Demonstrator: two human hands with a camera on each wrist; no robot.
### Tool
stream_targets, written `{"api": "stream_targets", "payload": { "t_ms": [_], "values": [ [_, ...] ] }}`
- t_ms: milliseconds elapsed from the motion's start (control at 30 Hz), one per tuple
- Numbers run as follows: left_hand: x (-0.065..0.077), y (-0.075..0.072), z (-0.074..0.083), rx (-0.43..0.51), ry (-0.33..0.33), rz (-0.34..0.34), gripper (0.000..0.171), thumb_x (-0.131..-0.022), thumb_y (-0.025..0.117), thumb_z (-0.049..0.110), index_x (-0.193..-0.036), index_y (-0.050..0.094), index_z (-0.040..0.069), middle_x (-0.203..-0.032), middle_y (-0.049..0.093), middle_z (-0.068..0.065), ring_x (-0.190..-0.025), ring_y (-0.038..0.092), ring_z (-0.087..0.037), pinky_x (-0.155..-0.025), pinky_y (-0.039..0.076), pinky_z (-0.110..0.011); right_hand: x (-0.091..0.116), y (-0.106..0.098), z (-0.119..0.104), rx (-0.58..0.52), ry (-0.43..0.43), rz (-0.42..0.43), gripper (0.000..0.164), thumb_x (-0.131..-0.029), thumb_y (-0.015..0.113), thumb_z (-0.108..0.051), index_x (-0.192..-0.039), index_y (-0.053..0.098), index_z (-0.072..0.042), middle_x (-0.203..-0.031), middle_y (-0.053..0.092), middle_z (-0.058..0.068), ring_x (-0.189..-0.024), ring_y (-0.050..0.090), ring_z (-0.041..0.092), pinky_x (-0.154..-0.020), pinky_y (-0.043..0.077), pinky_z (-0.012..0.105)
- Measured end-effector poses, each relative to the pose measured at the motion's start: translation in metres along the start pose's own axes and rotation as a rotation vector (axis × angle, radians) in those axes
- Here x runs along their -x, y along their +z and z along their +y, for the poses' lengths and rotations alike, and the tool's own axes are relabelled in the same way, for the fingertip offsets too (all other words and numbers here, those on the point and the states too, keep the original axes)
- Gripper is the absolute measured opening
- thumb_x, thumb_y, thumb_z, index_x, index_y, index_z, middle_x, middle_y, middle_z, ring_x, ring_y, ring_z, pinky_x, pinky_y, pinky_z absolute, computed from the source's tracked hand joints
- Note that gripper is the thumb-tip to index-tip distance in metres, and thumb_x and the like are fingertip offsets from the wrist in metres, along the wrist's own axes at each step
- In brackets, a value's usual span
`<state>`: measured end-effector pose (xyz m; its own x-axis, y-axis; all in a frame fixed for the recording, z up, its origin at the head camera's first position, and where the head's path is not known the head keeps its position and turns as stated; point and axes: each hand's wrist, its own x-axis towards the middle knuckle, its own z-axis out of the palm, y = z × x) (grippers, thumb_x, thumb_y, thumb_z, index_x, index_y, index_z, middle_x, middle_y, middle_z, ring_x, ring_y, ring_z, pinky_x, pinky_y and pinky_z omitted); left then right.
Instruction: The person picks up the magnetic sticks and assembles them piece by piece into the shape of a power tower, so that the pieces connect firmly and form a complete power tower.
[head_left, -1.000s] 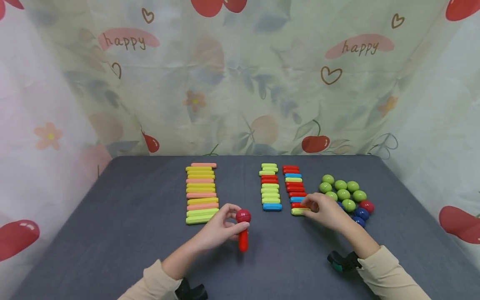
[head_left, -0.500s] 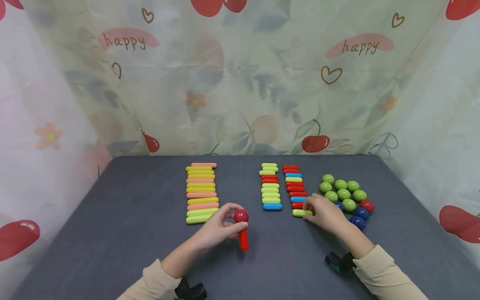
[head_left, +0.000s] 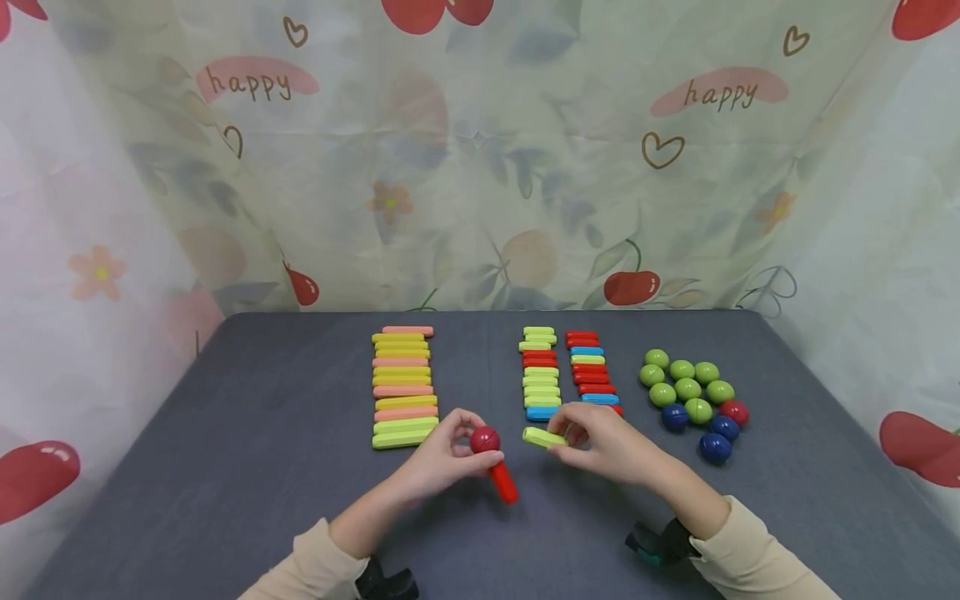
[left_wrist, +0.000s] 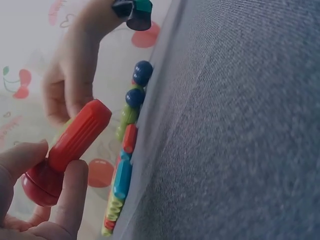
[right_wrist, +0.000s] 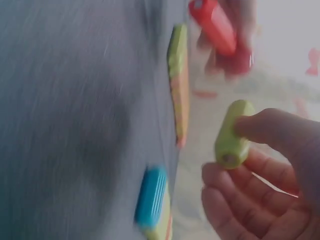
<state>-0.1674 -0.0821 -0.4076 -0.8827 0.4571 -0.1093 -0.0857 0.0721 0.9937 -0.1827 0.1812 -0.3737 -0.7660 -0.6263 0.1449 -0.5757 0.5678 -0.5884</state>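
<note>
My left hand [head_left: 442, 458] pinches a glossy red ball [head_left: 485, 439] between thumb and fingers. From that ball a short red toy rod [head_left: 503, 483] slants down to the right; the left wrist view shows its ridged side [left_wrist: 80, 135]. Thumb and fingertips of my right hand [head_left: 615, 446] pinch a short lime-green rod [head_left: 540, 437], whose round end dimple faces the right wrist camera. The green rod is above the table, a little right of the red ball and apart from it. Just behind it lies a blue rod [head_left: 542, 413], ending a column of short rods.
On the left is a column of longer pink, yellow and green rods [head_left: 402, 375]. A second short-rod column [head_left: 592, 377] lies partly behind my right hand. Green balls [head_left: 687, 389], blue balls [head_left: 716, 448] and a red ball [head_left: 734, 412] cluster on the right. A patterned curtain hangs behind.
My right hand has picked the lime-green rod off the near end of the right column and carried it left towards my left hand. The red rod's lower end has swung to the right.
</note>
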Motion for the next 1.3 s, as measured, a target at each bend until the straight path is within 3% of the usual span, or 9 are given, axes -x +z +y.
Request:
{"api": "stream_targets", "payload": {
  "t_ms": [233, 600, 767, 867, 1000, 1100, 1300],
  "values": [
    [-0.001, 0.002, -0.001, -0.008, 0.027, -0.035, 0.049, -0.089, 0.071, 0.013, -0.125, 0.043, -0.005, -0.11, 0.056, -0.014, -0.085, 0.065, -0.015, -0.081, 0.057, -0.032, -0.01, 0.017, -0.014, -0.103, -0.048, -0.018, 0.012, -0.086, 0.071, -0.009, -0.097, 0.066, -0.009, -0.088, 0.065, -0.002, -0.074, 0.057, 0.002, -0.07, 0.055, 0.022],
    [0.003, 0.003, -0.002, -0.029, 0.01, -0.057, 0.036, -0.088, 0.071, 0.015, -0.112, 0.05, -0.003, -0.094, 0.06, -0.006, -0.079, 0.064, -0.013, -0.076, 0.059, -0.035, -0.012, 0.025, -0.015, -0.191, -0.067, 0.025, 0.013, -0.088, 0.071, -0.015, -0.1, 0.067, -0.01, -0.09, 0.066, -0.001, -0.076, 0.057, 0.004, -0.073, 0.055, 0.023],
    [0.002, 0.002, -0.001, -0.063, 0.021, -0.044, 0.035, -0.09, 0.069, 0.015, -0.116, 0.056, -0.003, -0.091, 0.062, -0.004, -0.077, 0.063, -0.013, -0.076, 0.059, -0.035, -0.011, 0.023, -0.013, -0.193, -0.049, 0.025, 0.013, -0.091, 0.068, -0.017, -0.101, 0.067, -0.01, -0.092, 0.067, -0.001, -0.078, 0.06, 0.004, -0.075, 0.055, 0.024],
    [0.002, -0.001, 0.0, -0.084, 0.024, -0.013, 0.034, -0.09, 0.07, 0.017, -0.117, 0.059, -0.001, -0.095, 0.062, -0.005, -0.079, 0.062, -0.014, -0.077, 0.058, -0.033, -0.006, 0.013, -0.002, -0.12, -0.029, 0.087, 0.014, -0.091, 0.068, -0.016, -0.102, 0.067, -0.008, -0.093, 0.068, 0.0, -0.079, 0.062, 0.006, -0.074, 0.055, 0.025],
    [0.003, -0.005, 0.002, -0.102, 0.003, 0.045, 0.037, -0.089, 0.07, 0.019, -0.12, 0.06, 0.001, -0.102, 0.063, -0.008, -0.084, 0.062, -0.015, -0.078, 0.058, -0.032, 0.009, -0.014, 0.022, 0.06, 0.082, 0.225, 0.014, -0.088, 0.07, -0.01, -0.101, 0.067, -0.004, -0.093, 0.068, 0.003, -0.077, 0.062, 0.01, -0.07, 0.054, 0.025],
    [0.004, -0.008, 0.002, -0.113, -0.016, 0.078, 0.037, -0.089, 0.071, 0.02, -0.12, 0.06, 0.002, -0.104, 0.062, -0.01, -0.085, 0.061, -0.015, -0.079, 0.058, -0.032, 0.023, -0.036, 0.041, 0.152, 0.229, 0.289, 0.017, -0.086, 0.071, -0.009, -0.101, 0.067, 0.0, -0.093, 0.068, 0.009, -0.076, 0.061, 0.016, -0.066, 0.052, 0.028],
    [0.005, -0.011, 0.003, -0.135, -0.02, 0.11, 0.037, -0.089, 0.07, 0.021, -0.12, 0.059, 0.002, -0.107, 0.059, -0.011, -0.088, 0.06, -0.016, -0.08, 0.058, -0.032, 0.047, -0.058, 0.07, 0.254, 0.459, 0.28, 0.028, -0.083, 0.074, -0.01, -0.102, 0.064, 0.008, -0.095, 0.066, 0.023, -0.081, 0.062, 0.033, -0.07, 0.052, 0.045]
  ]
}}
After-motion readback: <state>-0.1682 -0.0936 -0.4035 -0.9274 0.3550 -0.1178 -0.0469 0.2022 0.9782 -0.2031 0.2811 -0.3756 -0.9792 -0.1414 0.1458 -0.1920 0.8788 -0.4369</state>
